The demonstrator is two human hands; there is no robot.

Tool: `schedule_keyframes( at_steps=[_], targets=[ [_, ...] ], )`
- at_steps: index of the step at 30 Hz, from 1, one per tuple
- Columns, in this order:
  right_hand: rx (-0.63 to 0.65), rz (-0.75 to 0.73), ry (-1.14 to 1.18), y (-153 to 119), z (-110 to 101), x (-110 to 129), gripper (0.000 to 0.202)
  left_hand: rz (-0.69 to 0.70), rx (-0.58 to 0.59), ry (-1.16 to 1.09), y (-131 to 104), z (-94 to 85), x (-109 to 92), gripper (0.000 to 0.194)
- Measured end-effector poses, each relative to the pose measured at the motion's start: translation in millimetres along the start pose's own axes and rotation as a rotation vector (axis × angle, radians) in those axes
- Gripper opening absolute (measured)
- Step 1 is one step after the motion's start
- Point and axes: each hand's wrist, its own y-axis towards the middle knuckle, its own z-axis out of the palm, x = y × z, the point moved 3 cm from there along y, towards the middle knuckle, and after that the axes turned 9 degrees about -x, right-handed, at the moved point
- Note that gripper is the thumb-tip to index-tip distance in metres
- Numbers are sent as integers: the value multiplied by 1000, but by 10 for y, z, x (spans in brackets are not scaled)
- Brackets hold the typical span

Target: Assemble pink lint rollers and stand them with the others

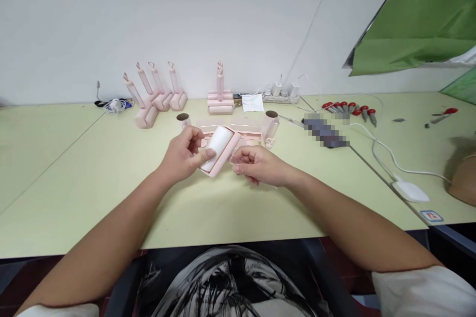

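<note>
My left hand (188,154) holds a pink lint roller head (225,157) with a white roll (220,143) in it, tilted above the table, its thumb on the roll. Just right of it, my right hand (256,164) is closed with the fingertips at a small clear piece (233,159) by the pink edge; most of that piece is hidden. Behind the hands lie pink open cases (253,134). A brown-cored roll (183,118) stands behind my left hand, another (272,115) behind my right.
Pink lint rollers (146,114) with upright handles stand at the back left, more (220,104) at the back centre. A power strip (280,99), red-capped tools (351,108), a pixelated dark object (327,131), and a white charger (410,191) with its cable are on the right.
</note>
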Motion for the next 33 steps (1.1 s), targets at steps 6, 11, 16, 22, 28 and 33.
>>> schedule_keyframes(
  at_steps=[6, 11, 16, 22, 28, 33],
  targets=[
    [-29, -305, -463, -22, -33, 55, 21, -120, 255, 67, -74, 148, -10, 68],
    [-44, -305, -600, -34, -184, 107, 22, -141, 208, 207, 91, -46, 153, 56],
    [-110, -319, -551, -19, -338, 165, 25, -142, -65, 287, 186, -160, 317, 37],
    [-385, -324, -490, 18, -387, 161, 24, 68, 188, 297, -34, 243, 172, 44],
    [-618, -296, -259, 69, -496, 126, 26, 53, 427, 499, -129, 450, 231, 68],
    [-607, -298, -196, 79, -471, 108, 26, 78, 374, 484, -102, 414, 186, 51]
  ],
)
